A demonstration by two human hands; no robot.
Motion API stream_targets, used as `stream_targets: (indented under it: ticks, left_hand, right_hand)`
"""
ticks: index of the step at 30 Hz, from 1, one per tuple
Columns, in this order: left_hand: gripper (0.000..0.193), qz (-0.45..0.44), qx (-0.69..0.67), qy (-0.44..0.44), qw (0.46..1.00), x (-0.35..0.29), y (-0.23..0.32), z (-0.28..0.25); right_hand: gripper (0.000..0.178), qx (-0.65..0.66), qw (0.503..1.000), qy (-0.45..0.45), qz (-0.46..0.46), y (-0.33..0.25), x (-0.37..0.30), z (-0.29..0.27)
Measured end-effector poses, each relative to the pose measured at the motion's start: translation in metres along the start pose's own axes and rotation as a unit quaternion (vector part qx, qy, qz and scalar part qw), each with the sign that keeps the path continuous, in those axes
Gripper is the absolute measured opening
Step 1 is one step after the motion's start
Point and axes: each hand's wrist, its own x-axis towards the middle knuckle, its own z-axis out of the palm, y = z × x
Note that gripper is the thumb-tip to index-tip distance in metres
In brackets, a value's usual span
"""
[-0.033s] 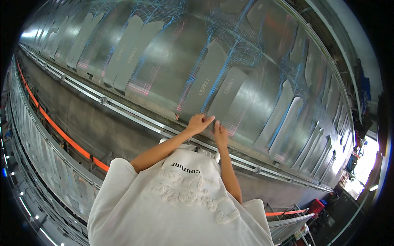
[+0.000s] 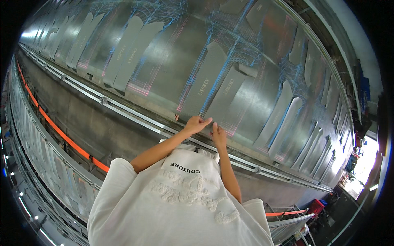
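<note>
Both hands are together at the near end of a long grey cut fabric panel [image 2: 225, 92], which lies on the table. My left hand [image 2: 197, 125] has thumb and fingers pinched at the panel's near edge. Close to its right, my right hand [image 2: 218, 134] is closed at the same edge, its fingertips partly hidden. The panel's far end turns over in a small raised fold. Alongside it on the left lies a flat matching grey panel [image 2: 203, 82], with pale lettering. Blue and pink lines mark the table around both.
The long shiny table [image 2: 164, 61] carries several more grey panels in pairs, such as one panel [image 2: 123, 53] to the left and another [image 2: 283, 123] to the right. A metal rail [image 2: 135, 119] runs along its near edge. An orange strip [image 2: 61, 131] lines another table behind me.
The panel at my hands has slid slightly toward me and to the left, and its far end now shows a fold. Both hands have moved a little left.
</note>
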Motion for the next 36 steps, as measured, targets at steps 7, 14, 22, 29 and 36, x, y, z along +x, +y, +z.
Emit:
stream_targets:
  ticks: [7, 14, 22, 29, 36]
  left_hand:
    - [0.049, -0.131, -0.187, 0.136, 0.964, -0.030, -0.059, -0.028]
    - [0.038, -0.167, -0.338, -0.071, 0.924, -0.007, -0.082, -0.060]
    - [0.037, -0.104, -0.237, 0.031, 0.965, -0.015, -0.032, -0.054]
    - [0.030, 0.026, -0.281, 0.058, 0.958, -0.047, 0.061, -0.069]
    - [0.038, 0.104, -0.160, 0.085, 0.978, -0.090, 0.120, -0.091]
  right_hand:
    - [0.057, -0.234, 0.971, -0.038, -0.040, 0.014, -0.026, 0.000]
    - [0.052, 0.035, 0.969, -0.216, 0.117, -0.041, -0.017, 0.039]
    - [0.039, 0.452, 0.815, -0.262, 0.249, -0.069, 0.004, 0.069]
    - [0.040, 0.370, 0.920, -0.078, 0.103, -0.186, -0.045, 0.001]
    - [0.041, 0.395, 0.911, -0.072, 0.091, -0.211, -0.058, -0.015]
